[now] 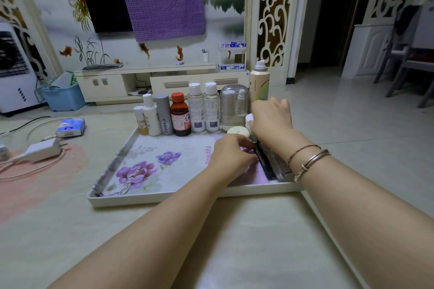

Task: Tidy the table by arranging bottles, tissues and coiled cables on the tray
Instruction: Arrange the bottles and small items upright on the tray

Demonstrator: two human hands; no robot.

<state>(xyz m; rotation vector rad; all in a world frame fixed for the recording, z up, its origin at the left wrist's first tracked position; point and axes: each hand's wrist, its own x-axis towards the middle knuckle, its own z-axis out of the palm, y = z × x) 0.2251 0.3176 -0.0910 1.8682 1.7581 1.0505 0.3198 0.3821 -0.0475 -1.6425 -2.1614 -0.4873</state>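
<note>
Eight upright bottles [180, 117] lined along one floral tray [150, 198]; one tissue pack [70, 127], one charger [43, 149] alongside.

One view only, from the person's head, wide-angle, looking forward and down over both forearms. It sits close above the worktop [234, 230], facing the tray [150, 199] straight ahead, with the TV cabinet [112, 82] and wall well beyond.
</note>
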